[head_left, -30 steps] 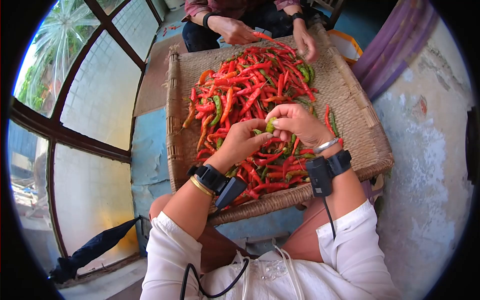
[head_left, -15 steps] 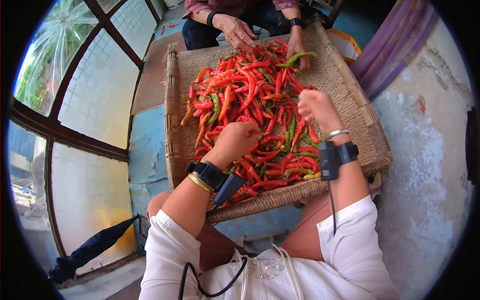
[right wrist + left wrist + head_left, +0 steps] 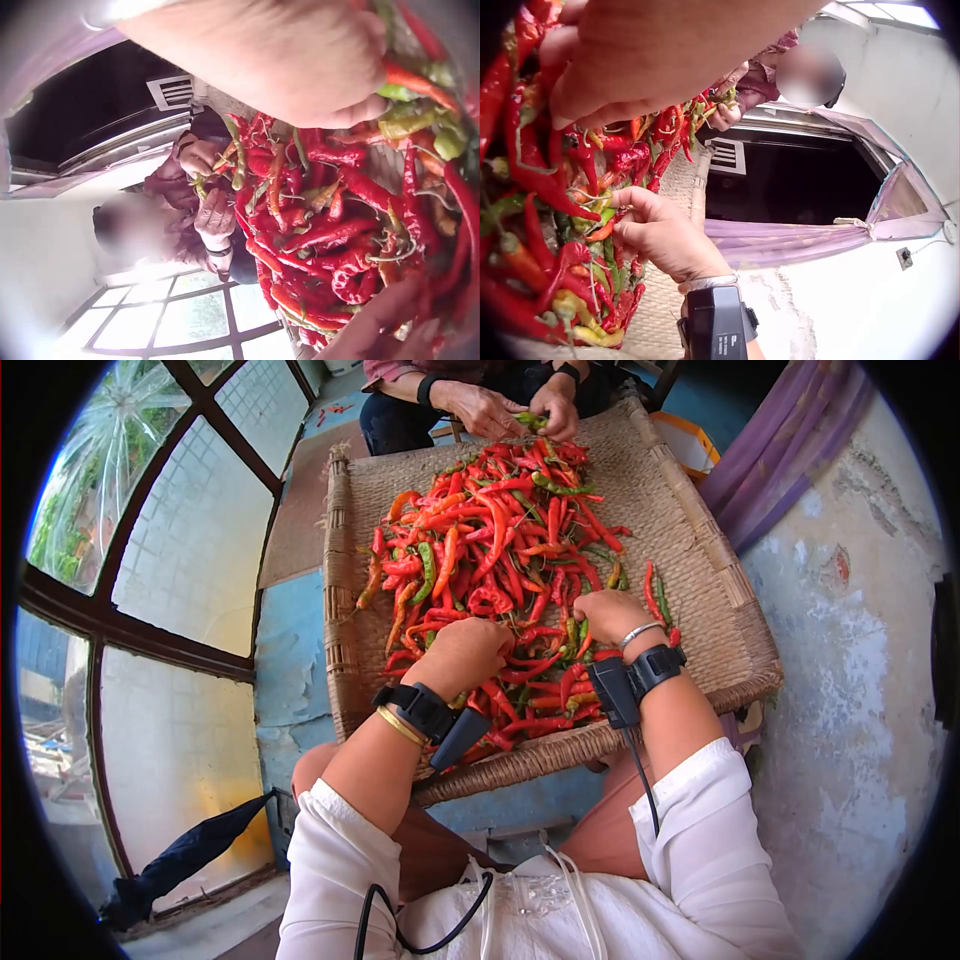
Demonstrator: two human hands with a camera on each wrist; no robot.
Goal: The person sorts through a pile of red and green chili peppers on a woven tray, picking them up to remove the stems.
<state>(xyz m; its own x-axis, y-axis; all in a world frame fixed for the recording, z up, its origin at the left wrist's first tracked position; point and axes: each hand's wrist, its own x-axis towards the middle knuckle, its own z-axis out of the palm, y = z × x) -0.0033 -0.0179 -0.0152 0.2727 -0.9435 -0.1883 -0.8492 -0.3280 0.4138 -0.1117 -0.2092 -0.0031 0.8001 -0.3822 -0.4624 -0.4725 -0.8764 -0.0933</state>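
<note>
Mostly red peppers [image 3: 480, 530], with some orange and green ones, lie heaped in a shallow woven tray [image 3: 700, 550]. My left hand [image 3: 462, 658] is low over the near part of the heap, its fingers bent down among red peppers; whether it grips one is unclear. To its right, my right hand [image 3: 615, 618] reaches into the heap. In the left wrist view the right hand's [image 3: 664, 236] thumb and forefinger stand apart beside an orange-red pepper [image 3: 600, 231] and a yellow-green one. My palm hides the right fingertips in the right wrist view.
Across the tray another person's hands [image 3: 510, 410] hold a green pepper [image 3: 530, 422]. Framed windows [image 3: 185, 560] line the left; a worn wall [image 3: 840, 660] and purple curtain [image 3: 780, 450] are at the right. The tray's near rim [image 3: 530, 765] is above my knees.
A second ago my hands met at a yellow-green pepper; they then parted. My right hand has since come down and left into the heap. The other person's hands have drawn together.
</note>
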